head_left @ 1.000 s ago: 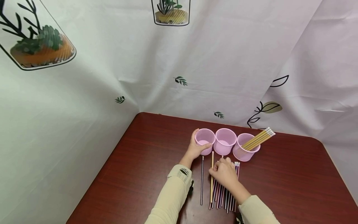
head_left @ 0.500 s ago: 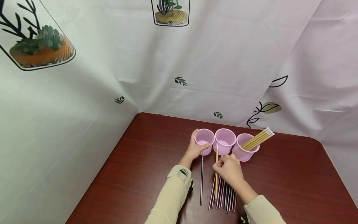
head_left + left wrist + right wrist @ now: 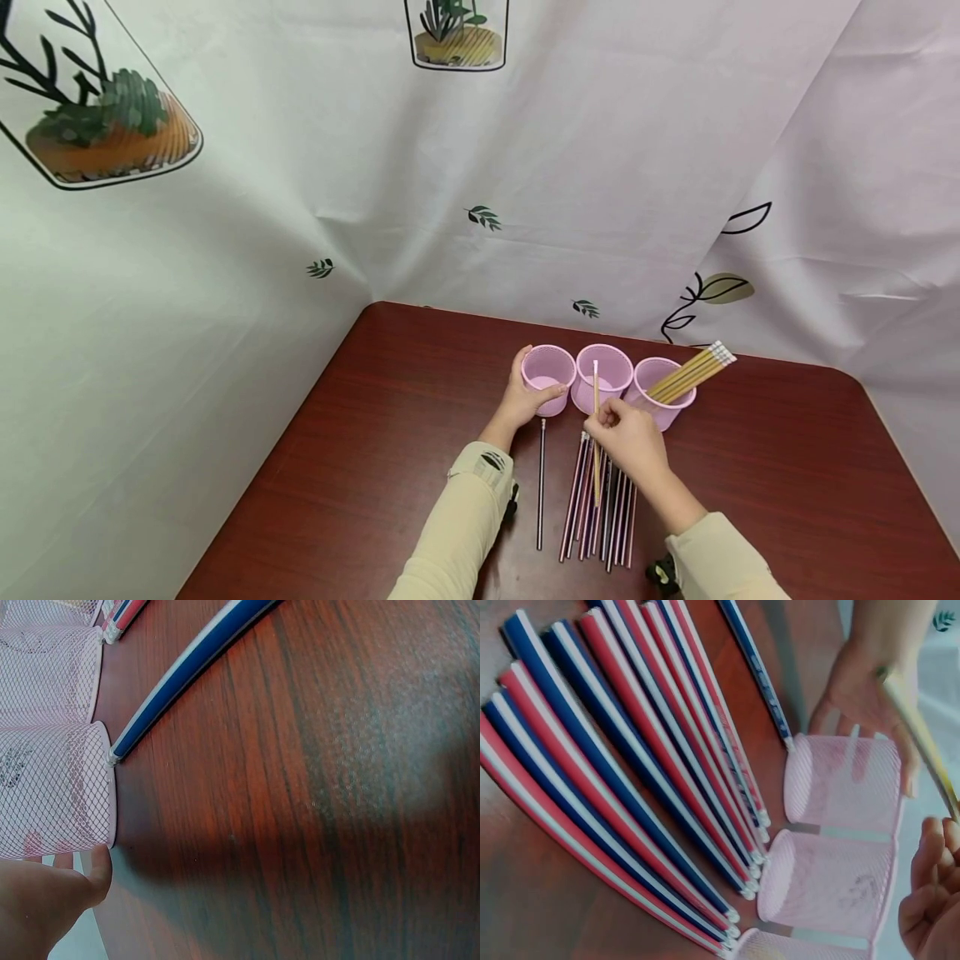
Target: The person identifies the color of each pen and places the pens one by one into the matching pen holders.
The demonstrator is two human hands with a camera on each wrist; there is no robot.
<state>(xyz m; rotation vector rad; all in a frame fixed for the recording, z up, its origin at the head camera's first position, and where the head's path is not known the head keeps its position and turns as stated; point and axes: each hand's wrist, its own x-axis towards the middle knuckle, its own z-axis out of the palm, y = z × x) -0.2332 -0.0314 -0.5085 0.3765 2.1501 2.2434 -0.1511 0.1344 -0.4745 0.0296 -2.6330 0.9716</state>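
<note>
My left hand [image 3: 522,397] grips the leftmost pink mesh cup [image 3: 538,402], fingers behind it and thumb at its front rim. The left wrist view shows that same cup [image 3: 60,787] with the hand [image 3: 45,900] against its side. Between thumb and fingertips, my right hand [image 3: 628,439] pinches a yellow pencil [image 3: 596,483]; its white eraser end overlaps the middle cup [image 3: 592,400]. Up close, the yellow pencil [image 3: 922,742] is lifted off the table. Below the hand lie several red and blue striped pencils [image 3: 622,742] side by side, eraser ends toward the cups.
The right cup [image 3: 647,417] holds several yellow pencils [image 3: 690,375] leaning right. A single blue pencil [image 3: 541,492] lies apart, left of the row, its end near the left cup. Brown table [image 3: 360,467]; a patterned white cloth [image 3: 420,250] hangs behind it.
My right hand has picked the yellow pencil up from beside the row and carried it right and away toward the middle cup. My left hand stays on the left cup.
</note>
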